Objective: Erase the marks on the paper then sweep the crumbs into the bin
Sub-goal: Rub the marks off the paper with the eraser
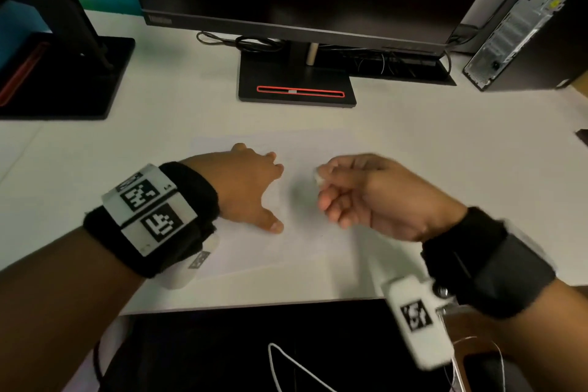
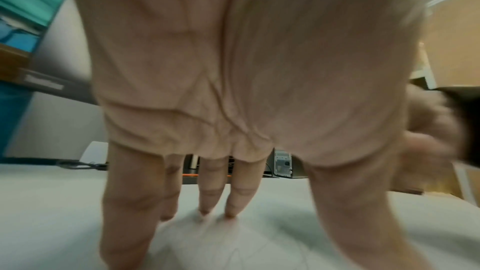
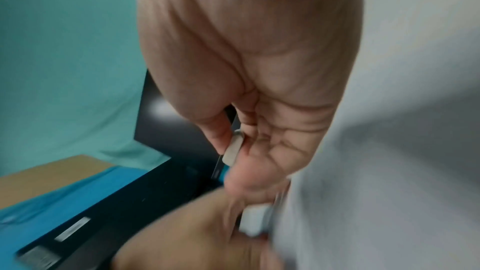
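The right hand [image 1: 375, 194] pinches a white eraser [image 1: 318, 177] between thumb and fingers, its long axis running out past the fingertips toward the left hand [image 1: 245, 184], which presses flat, fingers spread, on the paper [image 1: 286, 251] beneath.

left grip [image 1: 246, 183] flat, splayed; right grip [image 1: 359, 191] curled, pinching

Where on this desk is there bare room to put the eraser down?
Bare desk lies between the monitor base and the paper, and right of the paper toward the computer tower. It is crowded on the paper, where the left hand presses and the right hand pinches the eraser.
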Available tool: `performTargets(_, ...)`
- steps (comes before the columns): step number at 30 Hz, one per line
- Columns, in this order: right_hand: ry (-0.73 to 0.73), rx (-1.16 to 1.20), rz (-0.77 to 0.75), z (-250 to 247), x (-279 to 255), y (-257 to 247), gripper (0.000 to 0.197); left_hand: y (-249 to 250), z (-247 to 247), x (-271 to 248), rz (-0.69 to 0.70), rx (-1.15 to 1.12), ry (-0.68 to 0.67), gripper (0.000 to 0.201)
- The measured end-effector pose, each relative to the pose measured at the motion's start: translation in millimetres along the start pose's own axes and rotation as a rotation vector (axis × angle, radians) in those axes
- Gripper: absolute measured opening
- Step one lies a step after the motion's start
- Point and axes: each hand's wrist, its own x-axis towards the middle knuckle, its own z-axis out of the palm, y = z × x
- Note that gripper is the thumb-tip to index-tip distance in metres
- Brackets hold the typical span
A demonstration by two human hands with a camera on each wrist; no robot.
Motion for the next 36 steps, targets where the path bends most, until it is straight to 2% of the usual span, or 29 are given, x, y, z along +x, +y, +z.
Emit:
performTargets(2,-0.13,0.148,0.08,25,-13,15,0.014,-4,3,4,0.011,-0.075,0.057,0.079)
performTargets(4,-0.237,0.247,0.153,43,-21,33,0.014,-7,5,5,0.014,-0.194,0.128,0.048)
performTargets(6,-0.24,0.301,0.21,46,-18,43,0.016,-6,6,4,0.015,-0.25,0.193,0.011)
performTargets(7,-0.177,0.348,0.214,40,-13,45,0.019,-5,8,5,0.024,-0.245,0.213,0.011)
performTargets(9,0.068,0.521,0.141,19,-3,44,0.024,-1,11,5,0.009,-0.224,0.19,0.021)
performTargets(11,0.387,0.638,-0.054,-1,1,38,0.02,1,12,3,-0.01,-0.202,0.165,0.024)
performTargets(12,0.487,0.635,-0.148,-6,-2,35,0.018,2,13,3,-0.012,-0.202,0.16,0.025)
performTargets(13,0.516,0.616,-0.212,-6,-6,32,0.016,3,12,3,-0.021,-0.201,0.147,0.025)
performTargets(15,0.363,0.599,-0.182,11,-14,34,0.015,2,10,3,-0.02,-0.23,0.172,0.024)
performTargets(17,0.09,0.525,-0.016,36,-22,41,0.015,3,9,5,-0.02,-0.225,0.187,0.022)
performTargets(19,-0.045,0.452,0.126,42,-20,52,0.016,6,9,5,-0.013,-0.198,0.175,0.022)
performTargets(20,-0.027,0.469,0.15,36,-16,52,0.021,7,9,4,-0.011,-0.191,0.168,0.021)
performTargets(22,0.172,0.612,0.091,8,-3,49,0.029,10,9,2,-0.012,-0.191,0.173,0.018)
performTargets(24,0.45,0.736,-0.085,-22,3,37,0.024,11,8,-1,-0.009,-0.207,0.199,0.016)
performTargets(25,0.537,0.77,-0.171,-31,2,32,0.022,11,8,-2,-0.011,-0.223,0.206,0.016)
performTargets(26,0.564,0.799,-0.219,-34,0,29,0.022,11,7,-3,-0.015,-0.238,0.207,0.02)
performTargets(27,0.527,0.824,-0.222,-29,-3,29,0.022,12,5,-4,-0.024,-0.248,0.198,0.026)
performTargets(29,0.339,0.808,-0.133,-2,-9,32,0.021,14,4,-7,-0.035,-0.247,0.172,0.046)
performTargets(31,0.124,0.631,0.023,33,-17,43,0.019,17,4,-11,-0.026,-0.195,0.157,0.065)
performTargets(33,-0.049,0.464,0.15,50,-19,55,0.021,21,6,-13,-0.023,-0.148,0.156,0.076)
performTargets(34,-0.061,0.449,0.176,47,-17,57,0.027,22,7,-14,-0.026,-0.142,0.157,0.078)
performTargets(36,0.08,0.596,0.16,21,-5,52,0.039,22,8,-14,-0.028,-0.152,0.161,0.081)
